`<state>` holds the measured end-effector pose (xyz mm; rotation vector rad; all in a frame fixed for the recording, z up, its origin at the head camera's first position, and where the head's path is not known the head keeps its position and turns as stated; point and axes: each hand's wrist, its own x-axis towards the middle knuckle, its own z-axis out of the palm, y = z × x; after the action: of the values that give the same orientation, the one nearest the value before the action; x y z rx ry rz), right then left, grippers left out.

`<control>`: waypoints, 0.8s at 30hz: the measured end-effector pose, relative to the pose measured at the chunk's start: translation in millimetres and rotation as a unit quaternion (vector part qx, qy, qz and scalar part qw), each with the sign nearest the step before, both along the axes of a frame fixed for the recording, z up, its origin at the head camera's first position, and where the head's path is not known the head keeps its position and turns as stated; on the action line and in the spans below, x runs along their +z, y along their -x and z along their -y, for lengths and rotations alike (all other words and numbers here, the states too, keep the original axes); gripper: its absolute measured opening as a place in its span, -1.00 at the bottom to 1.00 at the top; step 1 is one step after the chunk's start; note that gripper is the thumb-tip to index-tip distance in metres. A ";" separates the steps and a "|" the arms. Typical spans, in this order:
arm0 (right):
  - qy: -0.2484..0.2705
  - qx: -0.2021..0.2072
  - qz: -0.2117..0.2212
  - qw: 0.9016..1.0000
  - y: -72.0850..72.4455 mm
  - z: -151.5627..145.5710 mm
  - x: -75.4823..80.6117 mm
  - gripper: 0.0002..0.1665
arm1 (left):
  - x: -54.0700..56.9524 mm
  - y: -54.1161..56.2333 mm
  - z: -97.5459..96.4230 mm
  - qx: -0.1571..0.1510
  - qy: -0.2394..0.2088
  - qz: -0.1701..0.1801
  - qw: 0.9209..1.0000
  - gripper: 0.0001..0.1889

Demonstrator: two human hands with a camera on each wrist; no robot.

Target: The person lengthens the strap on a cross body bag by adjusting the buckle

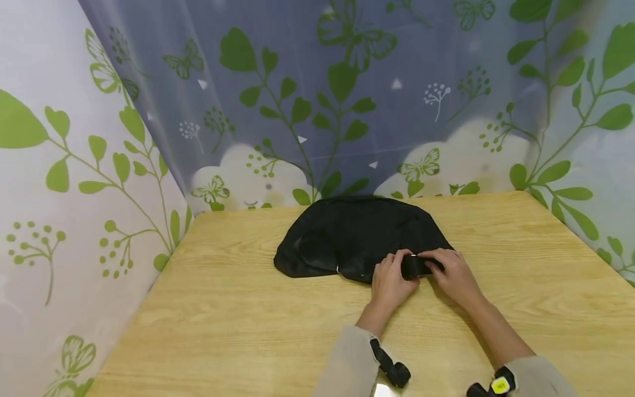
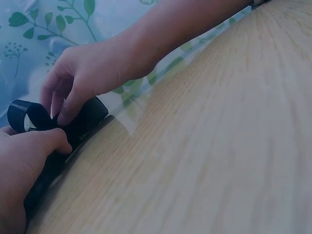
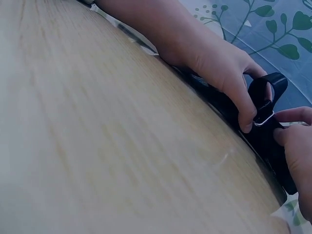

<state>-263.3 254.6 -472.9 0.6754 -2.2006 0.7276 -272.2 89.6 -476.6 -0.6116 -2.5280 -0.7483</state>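
Sleeves (image 1: 347, 364) up front, strap (image 3: 279, 85) fiddling beyond.
Left hand (image 1: 390, 282) grips it, right hand (image 1: 452, 277) pinches it beside the buckle (image 3: 266, 119); black bag (image 1: 362, 231)'s just past both on the bench (image 1: 223, 320). I'd keep it flat, untwisted.

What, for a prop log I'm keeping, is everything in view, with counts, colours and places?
Black fabric item: 1, black, lying on the table; exact kind unclear
Strap: at least 1, black, looped between the hands
Metal fitting: 1, silver, on the strap
Small loop: 1, pale, at the fabric's near edge
Table: 1, light wood grain, under everything
Printed sheeting: panel count unclear, blue-grey and white with green leaves, around the table
Wrist devices: 2, black, one with a yellow label, at the cuffs
Sleeves: 2, beige, bottom edge
Left hand: 1, bare, gripping the strap
Right hand: 1, bare, pinching the strap
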 end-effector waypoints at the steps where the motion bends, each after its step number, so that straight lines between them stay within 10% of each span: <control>1: 0.004 0.000 0.001 1.000 -0.3 -0.5 0.1 -0.63 | 0.1 0.1 -0.3 -0.003 -0.004 0.000 1.000 -0.43; 24: 0.033 -0.043 0.003 0.999 -2.9 -5.8 2.1 -0.69 | 2.3 -3.9 22.7 0.007 -0.034 0.038 0.999 -0.43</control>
<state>-260.4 260.5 -470.7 0.5427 -2.1865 0.7562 -268.3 66.9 -474.2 -0.5505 -2.5621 -0.8638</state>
